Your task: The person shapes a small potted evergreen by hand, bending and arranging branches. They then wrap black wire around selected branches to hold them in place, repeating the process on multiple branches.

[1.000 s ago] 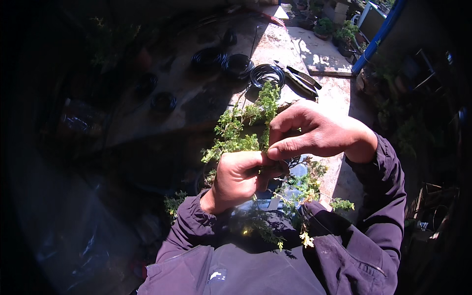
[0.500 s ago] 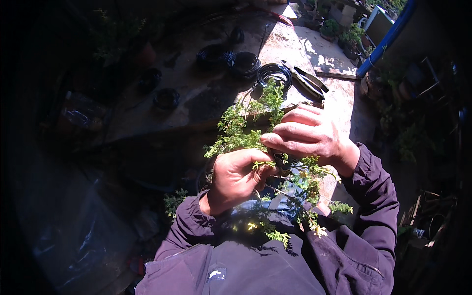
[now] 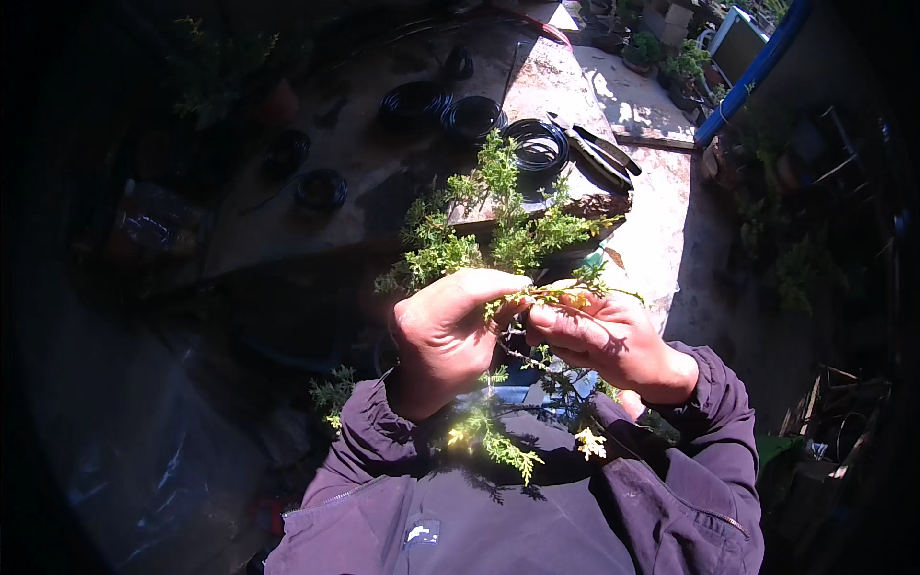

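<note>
A small leafy juniper (image 3: 517,230) with bright green sprays and some yellowed tips fills the middle, its lower branches hanging over my dark jacket. My left hand (image 3: 446,340) is closed on a thin branch at the centre. Just to its right my right hand (image 3: 613,345) pinches the same sprig between thumb and fingers, with small foliage lying over the fingertips. The exact grip behind the leaves is partly hidden. Beyond the foliage, a coil of dark wire (image 3: 537,146) and black-handled pliers (image 3: 599,153) lie on the worktable.
More wire coils (image 3: 412,105) and a smaller coil (image 3: 321,192) lie on the shaded worktable (image 3: 369,206). A blue pole (image 3: 752,72) rises at back right, near potted plants (image 3: 685,72). Dim plastic sheeting (image 3: 153,431) is at lower left; plants and debris line the right.
My right hand has dropped down and turned, now pinching beside my left. My left hand has risen slightly. The upper foliage has shifted and spreads farther right.
</note>
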`<state>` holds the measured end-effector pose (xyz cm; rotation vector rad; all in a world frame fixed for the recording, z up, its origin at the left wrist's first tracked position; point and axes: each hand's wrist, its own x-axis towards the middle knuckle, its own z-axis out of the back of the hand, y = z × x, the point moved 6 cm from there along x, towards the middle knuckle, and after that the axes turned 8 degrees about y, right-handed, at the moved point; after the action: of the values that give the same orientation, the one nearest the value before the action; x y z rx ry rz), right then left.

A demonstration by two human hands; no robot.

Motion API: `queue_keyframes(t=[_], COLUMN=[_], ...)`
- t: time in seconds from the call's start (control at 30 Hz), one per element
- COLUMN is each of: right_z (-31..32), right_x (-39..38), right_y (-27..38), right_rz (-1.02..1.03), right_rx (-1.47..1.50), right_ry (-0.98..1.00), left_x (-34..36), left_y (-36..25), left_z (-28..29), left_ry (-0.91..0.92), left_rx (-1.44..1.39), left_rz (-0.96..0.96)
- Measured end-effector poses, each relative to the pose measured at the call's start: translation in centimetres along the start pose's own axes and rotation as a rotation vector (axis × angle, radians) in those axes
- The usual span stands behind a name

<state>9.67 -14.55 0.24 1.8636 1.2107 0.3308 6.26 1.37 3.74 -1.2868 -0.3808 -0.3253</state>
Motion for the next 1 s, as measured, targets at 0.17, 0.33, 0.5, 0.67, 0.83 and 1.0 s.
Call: queue_keyframes(t=[0.17,0.33,0.5,0.67,0.83,1.0], right_z=[-1.7,-0.9,0.3,-0.3,-0.6,-2.1], right_x=[-0.4,-1.2,-0.9,-1.1,-0.8,-0.2], right_y=[4.2,2.9,3.2,3.1,4.0,5.1], right_rz=[0.997,1.270,1.144,1.321,1.201,1.107], right_rx=[-1.368,-1.724,-1.530,-1.634,-1.689,-1.738], right_ry=[-0.023,-0.079,-0.055,-0.047,0.020,0.023], left_x=[-0.6,-1.0,-0.3,0.1,0.2,0.1], left_y=[1.9,2.5,2.1,2.2,1.9,-0.2], left_z=[0.0,-0.3,-0.3,-0.4,-0.3,-0.5], left_ry=[0.038,0.090,0.225,0.350,0.291,0.068], left_rx=[-0.350,-0.428,-0.406,-0.263,-0.118,0.178], left_rz=[0.225,0.392,0.420,0.466,0.372,-0.053])
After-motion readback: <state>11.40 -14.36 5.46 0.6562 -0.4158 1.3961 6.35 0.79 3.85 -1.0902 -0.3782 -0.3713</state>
